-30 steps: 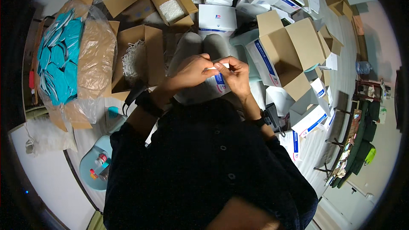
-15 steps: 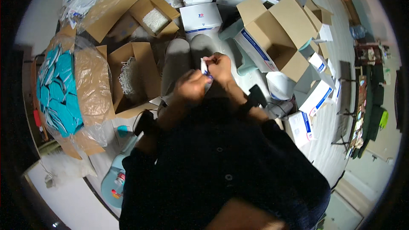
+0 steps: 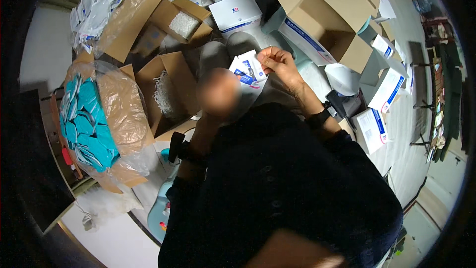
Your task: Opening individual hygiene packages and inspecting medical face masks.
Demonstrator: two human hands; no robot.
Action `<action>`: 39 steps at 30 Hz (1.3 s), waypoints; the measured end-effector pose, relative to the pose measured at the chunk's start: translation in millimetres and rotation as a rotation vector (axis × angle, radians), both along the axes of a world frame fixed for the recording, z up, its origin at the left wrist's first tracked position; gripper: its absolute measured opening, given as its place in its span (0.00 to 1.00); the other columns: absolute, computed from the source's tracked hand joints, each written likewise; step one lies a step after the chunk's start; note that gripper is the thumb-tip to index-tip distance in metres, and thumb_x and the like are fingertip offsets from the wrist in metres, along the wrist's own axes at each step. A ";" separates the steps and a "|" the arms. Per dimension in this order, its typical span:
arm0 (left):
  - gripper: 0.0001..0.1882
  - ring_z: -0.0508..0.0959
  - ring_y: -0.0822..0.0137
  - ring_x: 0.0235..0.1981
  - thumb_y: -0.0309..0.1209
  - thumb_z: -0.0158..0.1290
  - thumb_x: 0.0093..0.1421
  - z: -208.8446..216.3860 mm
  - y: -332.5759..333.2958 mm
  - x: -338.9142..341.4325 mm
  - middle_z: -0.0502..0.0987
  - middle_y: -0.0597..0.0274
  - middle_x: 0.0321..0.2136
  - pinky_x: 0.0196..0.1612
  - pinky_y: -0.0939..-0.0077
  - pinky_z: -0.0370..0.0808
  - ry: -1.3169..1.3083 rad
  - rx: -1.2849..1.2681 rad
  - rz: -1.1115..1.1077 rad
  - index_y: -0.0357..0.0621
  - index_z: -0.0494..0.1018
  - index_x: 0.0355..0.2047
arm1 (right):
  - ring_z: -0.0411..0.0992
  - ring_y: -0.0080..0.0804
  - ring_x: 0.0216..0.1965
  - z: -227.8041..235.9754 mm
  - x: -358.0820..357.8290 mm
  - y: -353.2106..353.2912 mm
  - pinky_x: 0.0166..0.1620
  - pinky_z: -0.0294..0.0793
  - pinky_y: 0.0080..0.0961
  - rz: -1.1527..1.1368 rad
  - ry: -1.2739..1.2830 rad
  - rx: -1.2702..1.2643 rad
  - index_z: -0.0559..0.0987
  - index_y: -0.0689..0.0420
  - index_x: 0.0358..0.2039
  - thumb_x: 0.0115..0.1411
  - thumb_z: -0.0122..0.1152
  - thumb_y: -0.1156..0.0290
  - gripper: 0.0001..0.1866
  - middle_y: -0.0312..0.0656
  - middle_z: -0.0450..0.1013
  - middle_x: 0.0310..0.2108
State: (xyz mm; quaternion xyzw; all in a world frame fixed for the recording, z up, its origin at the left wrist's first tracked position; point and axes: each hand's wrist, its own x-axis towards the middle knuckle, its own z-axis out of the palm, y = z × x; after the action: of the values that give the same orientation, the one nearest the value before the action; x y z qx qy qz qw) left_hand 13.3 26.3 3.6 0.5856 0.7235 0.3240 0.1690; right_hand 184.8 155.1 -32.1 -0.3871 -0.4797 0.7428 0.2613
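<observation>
In front of my knees is a flat white packet (image 3: pixel 246 63) with blue print and a pink mark. My right hand (image 3: pixel 280 64) pinches its right edge between thumb and fingers. Against the packet's lower left side is my left hand (image 3: pixel 218 92), whose fingers are blurred, so their grip cannot be made out. To the left, an open brown carton (image 3: pixel 181 82) contains a tangle of white cords or loops (image 3: pixel 162 94). Further left, a box lined with clear plastic holds several teal packets (image 3: pixel 89 124).
A large open carton (image 3: pixel 305 37) stands at the right, with white boxes (image 3: pixel 369 129) below it. A closed white box (image 3: pixel 235 12) lies beyond my knees. White pouches (image 3: pixel 101 10) are heaped at the far left, near a smaller carton with white pieces (image 3: pixel 182 25).
The packet, earlier edge-on between both hands, now shows its broad printed face. My right hand has moved right, to its edge. The whole view has shifted and turned slightly.
</observation>
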 end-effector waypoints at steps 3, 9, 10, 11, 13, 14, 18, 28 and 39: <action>0.10 0.77 0.49 0.30 0.37 0.53 0.59 1.7 1.6 3.2 0.75 0.53 0.29 0.32 0.61 0.72 0.015 -0.013 -0.034 0.44 0.76 0.30 | 0.69 0.17 0.31 10.4 -6.3 -1.4 0.35 0.68 0.14 0.011 -0.007 0.052 0.76 0.60 0.42 0.58 0.64 0.69 0.13 0.35 0.75 0.34; 0.10 0.77 0.48 0.29 0.37 0.55 0.58 1.9 10.0 10.8 0.76 0.52 0.29 0.31 0.62 0.73 0.023 0.015 -0.080 0.44 0.76 0.30 | 0.70 0.20 0.39 16.7 -11.5 -3.2 0.43 0.70 0.17 0.112 0.033 0.196 0.78 0.60 0.41 0.53 0.68 0.76 0.14 0.35 0.74 0.38; 0.10 0.77 0.48 0.29 0.37 0.55 0.58 1.7 9.5 10.6 0.76 0.52 0.29 0.31 0.62 0.73 0.029 0.008 -0.082 0.44 0.76 0.30 | 0.70 0.20 0.39 17.5 -12.2 -3.7 0.43 0.70 0.18 0.128 0.006 0.220 0.79 0.60 0.40 0.52 0.68 0.76 0.13 0.35 0.74 0.39; 0.10 0.77 0.48 0.30 0.37 0.55 0.58 2.0 9.5 10.6 0.76 0.52 0.29 0.31 0.62 0.73 0.035 0.001 -0.082 0.44 0.76 0.29 | 0.69 0.21 0.41 19.2 -12.9 -4.3 0.44 0.69 0.20 0.114 -0.061 0.247 0.81 0.58 0.36 0.52 0.68 0.76 0.10 0.35 0.74 0.38; 0.10 0.76 0.49 0.31 0.36 0.54 0.59 4.8 9.5 10.9 0.75 0.52 0.29 0.33 0.61 0.72 0.018 -0.026 -0.086 0.43 0.75 0.30 | 0.69 0.23 0.40 29.0 -11.8 -6.9 0.45 0.68 0.22 0.083 -0.057 0.291 0.81 0.58 0.35 0.52 0.68 0.76 0.09 0.35 0.74 0.36; 0.10 0.76 0.50 0.31 0.36 0.53 0.59 5.9 9.7 11.5 0.75 0.52 0.30 0.34 0.60 0.72 0.009 -0.042 -0.085 0.42 0.75 0.30 | 0.69 0.23 0.40 31.8 -10.8 -8.0 0.45 0.68 0.23 0.070 -0.056 0.310 0.82 0.57 0.35 0.51 0.68 0.76 0.09 0.36 0.74 0.35; 0.09 0.76 0.49 0.32 0.36 0.55 0.58 7.1 13.1 11.7 0.75 0.53 0.30 0.34 0.61 0.72 -0.005 -0.018 -0.101 0.42 0.75 0.30 | 0.70 0.27 0.40 25.9 -8.0 -6.2 0.45 0.67 0.24 0.056 -0.094 0.608 0.81 0.58 0.32 0.51 0.68 0.75 0.07 0.39 0.74 0.34; 0.10 0.78 0.58 0.36 0.28 0.63 0.49 2.7 14.0 11.8 0.75 0.54 0.37 0.39 0.69 0.74 -0.063 0.240 -0.034 0.43 0.75 0.31 | 0.72 0.28 0.28 24.9 -13.4 -10.2 0.32 0.71 0.23 -0.026 -0.196 0.616 0.80 0.59 0.30 0.52 0.66 0.77 0.04 0.41 0.75 0.29; 0.15 0.77 0.56 0.33 0.28 0.65 0.47 -3.6 12.9 1.9 0.74 0.54 0.32 0.37 0.69 0.74 -0.115 0.140 0.030 0.43 0.73 0.34 | 0.73 0.25 0.35 28.9 -16.3 -12.5 0.37 0.73 0.22 0.038 -0.111 0.496 0.81 0.61 0.32 0.54 0.65 0.78 0.04 0.40 0.75 0.32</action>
State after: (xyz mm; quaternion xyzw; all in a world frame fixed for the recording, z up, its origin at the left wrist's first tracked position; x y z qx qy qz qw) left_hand 15.3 39.2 0.0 0.5655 0.6968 0.4095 0.1642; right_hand 168.5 142.7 -3.2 -0.3421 -0.6682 0.5848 0.3075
